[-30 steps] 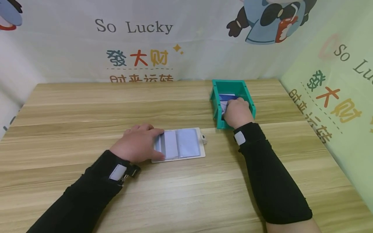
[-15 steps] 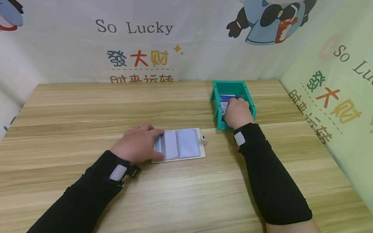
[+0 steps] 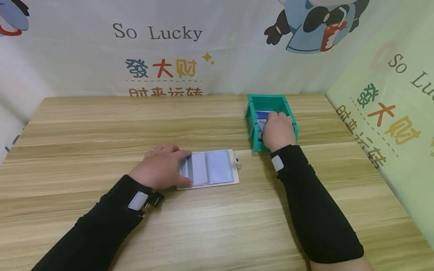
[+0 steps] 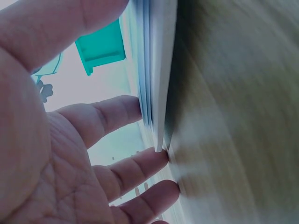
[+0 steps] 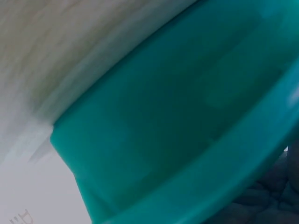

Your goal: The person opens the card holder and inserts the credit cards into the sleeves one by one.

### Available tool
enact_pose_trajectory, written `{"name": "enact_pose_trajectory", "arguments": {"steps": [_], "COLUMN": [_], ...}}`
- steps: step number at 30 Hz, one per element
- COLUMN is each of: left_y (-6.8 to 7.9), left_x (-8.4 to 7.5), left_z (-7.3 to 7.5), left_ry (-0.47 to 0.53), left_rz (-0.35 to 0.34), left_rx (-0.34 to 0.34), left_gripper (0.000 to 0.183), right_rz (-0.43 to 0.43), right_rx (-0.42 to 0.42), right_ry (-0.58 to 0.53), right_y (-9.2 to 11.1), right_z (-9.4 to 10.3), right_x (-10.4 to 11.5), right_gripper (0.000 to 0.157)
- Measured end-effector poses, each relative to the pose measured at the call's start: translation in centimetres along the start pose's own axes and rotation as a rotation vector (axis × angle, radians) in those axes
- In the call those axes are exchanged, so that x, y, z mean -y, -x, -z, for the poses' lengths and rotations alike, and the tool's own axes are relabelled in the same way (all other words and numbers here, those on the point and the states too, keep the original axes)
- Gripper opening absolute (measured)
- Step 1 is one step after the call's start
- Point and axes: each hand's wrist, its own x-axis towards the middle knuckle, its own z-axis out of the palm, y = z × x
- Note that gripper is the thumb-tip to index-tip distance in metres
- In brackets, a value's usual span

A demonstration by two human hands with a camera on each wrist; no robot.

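On the wooden table lies an opened card holder [image 3: 219,167] with a white cover, clear sleeves and a small snap tab on its right edge. My left hand [image 3: 159,166] rests at its left end, thumb and index finger spread over the sleeves. In the left wrist view, the fingers [image 4: 112,114] are fairly straight and touch the edge of the layered sleeves [image 4: 144,70]. My right hand [image 3: 279,130] reaches down into a green plastic bin [image 3: 251,126], beside blue-and-white cards [image 3: 262,122]. Its fingertips are hidden inside, so I cannot tell what they hold.
The bin stands at the back right of the table [image 3: 210,229], close to the back wall cloth [image 3: 230,71]. A printed side cloth [image 3: 390,124] borders the right edge. Black sleeves [image 3: 315,203] with wrist straps cover both forearms.
My right hand has shifted slightly within the bin, uncovering a bit more of the cards at its left. The left hand and card holder have stayed put.
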Motion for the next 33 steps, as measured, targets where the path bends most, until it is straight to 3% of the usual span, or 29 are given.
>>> {"name": "enact_pose_trajectory", "arguments": {"steps": [11,18,33], "left_y": [0.1,0.1,0.1], "left_x": [0.1,0.1,0.0], "left_z": [-0.3,-0.2,0.0], "left_ry": [-0.003,-0.005,-0.002], "left_rz": [0.0,-0.001,0.0], "left_rx": [-0.006,-0.007,0.001], "left_gripper": [0.084,0.085,0.086], "right_rz": [0.039,0.0,-0.068], "right_rx": [0.042,0.083,-0.023], "right_ry": [0.029,-0.08,-0.267], "right_y": [0.1,0.6,2.3], "right_z": [1.4,2.9,6.2], "right_x": [0.1,0.2,1.8], "right_gripper": [0.015,0.014,0.018]}}
